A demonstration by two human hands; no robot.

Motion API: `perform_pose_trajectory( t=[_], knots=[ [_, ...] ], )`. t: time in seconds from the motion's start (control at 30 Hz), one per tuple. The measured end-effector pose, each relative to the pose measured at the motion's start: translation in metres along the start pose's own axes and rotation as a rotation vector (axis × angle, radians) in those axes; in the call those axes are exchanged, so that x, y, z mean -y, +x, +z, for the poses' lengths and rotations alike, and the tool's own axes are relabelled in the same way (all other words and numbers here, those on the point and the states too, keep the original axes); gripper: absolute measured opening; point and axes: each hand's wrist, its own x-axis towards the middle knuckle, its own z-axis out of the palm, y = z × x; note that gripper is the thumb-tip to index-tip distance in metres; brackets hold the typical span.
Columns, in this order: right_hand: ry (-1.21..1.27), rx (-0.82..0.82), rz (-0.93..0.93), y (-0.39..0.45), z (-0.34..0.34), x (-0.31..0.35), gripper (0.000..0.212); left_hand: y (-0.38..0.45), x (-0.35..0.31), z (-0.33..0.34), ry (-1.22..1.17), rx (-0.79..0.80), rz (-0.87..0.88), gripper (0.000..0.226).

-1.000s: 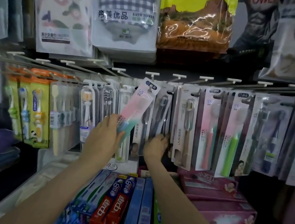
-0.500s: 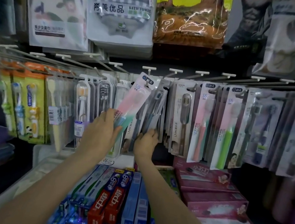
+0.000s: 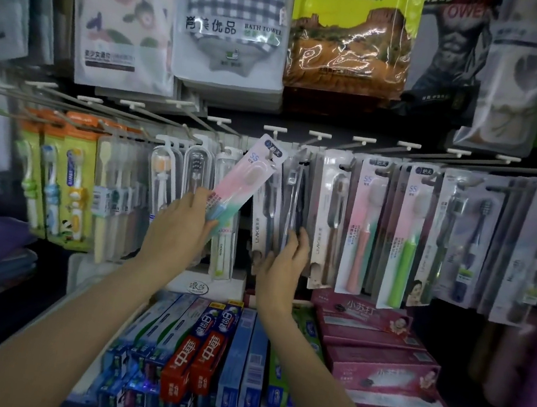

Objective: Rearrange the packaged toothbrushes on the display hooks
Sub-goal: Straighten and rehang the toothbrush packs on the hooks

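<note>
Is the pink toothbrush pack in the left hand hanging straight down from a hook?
No, the left hand holds the pink toothbrush pack tilted, its top leaning right.

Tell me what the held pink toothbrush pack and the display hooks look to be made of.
Toothbrush pack: printed card back, pink fading to teal, probably under a clear glossy plastic blister, judging by the sheen over the brush.
Display hooks: thin pale rods, likely painted metal wire, with flat white tabs in front that look plastic.
</note>
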Motion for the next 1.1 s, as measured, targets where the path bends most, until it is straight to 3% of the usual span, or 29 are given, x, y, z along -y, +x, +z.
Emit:
perform_pose_trajectory(
  t=[0.1, 0.27, 0.47, 0.63, 0.9, 1.1],
  knots=[
    [-0.103, -0.013, -0.128, 0.006, 0.007, 0.001, 0.049, -0.001, 0.001, -0.003, 0.012, 0.007, 0.012, 0.042],
    [-0.081, 0.162, 0.089, 0.028, 0.025, 0.008, 0.066, -0.001, 0.000, -0.008, 0.024, 0.019, -0.018, 0.039],
    [0.206, 0.231, 0.314, 0.029, 0.027, 0.006, 0.028, 0.001, 0.000, -0.013, 0.078, 0.044, -0.016, 0.042],
    [0.355, 0.202, 0.228, 0.017, -0.022, 0.005, 0.047, 0.000, -0.002, -0.014, 0.056, 0.051, -0.013, 0.044],
    [-0.379, 0.244, -0.228, 0.067, -0.108, 0.007, 0.048, -0.004, -0.008, -0.008, -0.028, 0.068, -0.040, 0.038],
    [-0.836, 0.444, -0.434, 0.070, -0.122, 0.016, 0.046, -0.004, -0.009, -0.012, -0.017, 0.075, -0.057, 0.041]
  ],
)
